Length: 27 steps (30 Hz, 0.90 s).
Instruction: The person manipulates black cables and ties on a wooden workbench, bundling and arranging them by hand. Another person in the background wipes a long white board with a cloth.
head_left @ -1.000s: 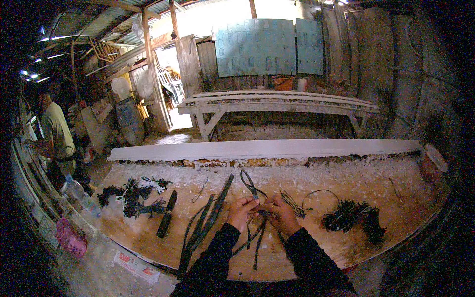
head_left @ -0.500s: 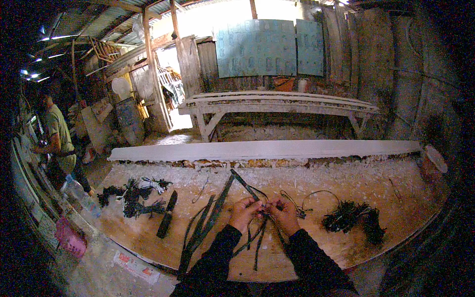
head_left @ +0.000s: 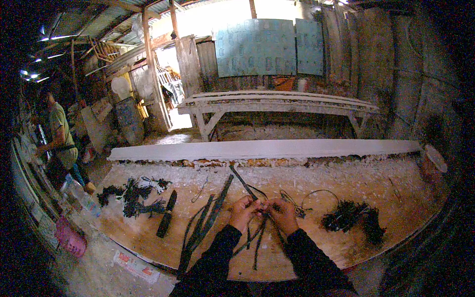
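Note:
Close together over the wooden tabletop [head_left: 307,247], my two hands pinch a narrow dark strip between them. My left hand [head_left: 243,212] has its fingers closed on the dark strip [head_left: 241,177], which runs up and away from it. Fingertips of my right hand [head_left: 282,214] meet the left ones at the same spot; the exact pinch point is too small to make out. Several thin dark ends hang below the hands. Left of my left hand lie longer, wider dark strips [head_left: 199,232]. Beyond them is a dark knife-like tool [head_left: 167,215].
Bundles of dark cord lie at left [head_left: 132,195] and right [head_left: 354,218]. A white-coated beam [head_left: 267,149] edges the far side. At left are a plastic bottle [head_left: 81,198], a pink basket [head_left: 70,237] and a standing person [head_left: 60,128]. A long bench [head_left: 277,103] stands behind.
My hands stay nearly in place, still closed together. The dark strip above them has shifted slightly, its far end now apart from the wider strip. The person at left has changed stance.

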Each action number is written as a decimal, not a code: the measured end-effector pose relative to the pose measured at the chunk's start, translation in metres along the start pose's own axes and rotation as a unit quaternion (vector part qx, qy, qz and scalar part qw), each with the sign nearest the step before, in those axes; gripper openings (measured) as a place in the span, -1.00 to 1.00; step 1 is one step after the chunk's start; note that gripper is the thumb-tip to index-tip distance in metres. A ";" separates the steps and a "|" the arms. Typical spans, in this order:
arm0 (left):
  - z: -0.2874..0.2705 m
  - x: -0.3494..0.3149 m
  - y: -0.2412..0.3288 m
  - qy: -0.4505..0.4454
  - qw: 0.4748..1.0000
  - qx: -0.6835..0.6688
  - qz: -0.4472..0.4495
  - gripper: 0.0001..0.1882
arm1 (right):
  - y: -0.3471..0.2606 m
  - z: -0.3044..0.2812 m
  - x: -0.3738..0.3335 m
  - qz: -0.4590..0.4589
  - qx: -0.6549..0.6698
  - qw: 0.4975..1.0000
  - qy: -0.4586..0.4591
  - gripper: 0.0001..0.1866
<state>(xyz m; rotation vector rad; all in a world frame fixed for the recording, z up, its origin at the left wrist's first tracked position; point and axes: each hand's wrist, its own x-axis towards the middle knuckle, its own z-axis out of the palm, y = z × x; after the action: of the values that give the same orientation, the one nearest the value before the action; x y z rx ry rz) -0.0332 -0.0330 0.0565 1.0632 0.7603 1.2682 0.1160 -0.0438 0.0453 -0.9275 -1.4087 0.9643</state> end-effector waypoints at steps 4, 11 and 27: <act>-0.001 0.001 -0.005 -0.022 0.999 0.023 0.030 -0.91 | -0.004 0.001 -0.002 0.020 0.040 0.998 -0.036 -0.89; -0.016 0.010 -0.017 -0.001 0.996 0.057 0.073 -0.87 | -0.012 0.002 -0.002 0.092 0.047 0.989 -0.110 -0.83; 0.000 0.002 -0.006 -0.010 0.998 0.038 0.039 -0.84 | -0.019 -0.001 -0.003 0.217 0.309 0.926 -0.003 -0.95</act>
<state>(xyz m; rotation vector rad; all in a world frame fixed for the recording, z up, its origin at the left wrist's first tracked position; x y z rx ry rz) -0.0309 -0.0307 0.0515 1.1746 0.7641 1.3012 0.1167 -0.0529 0.0624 -0.7557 -0.8122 1.6256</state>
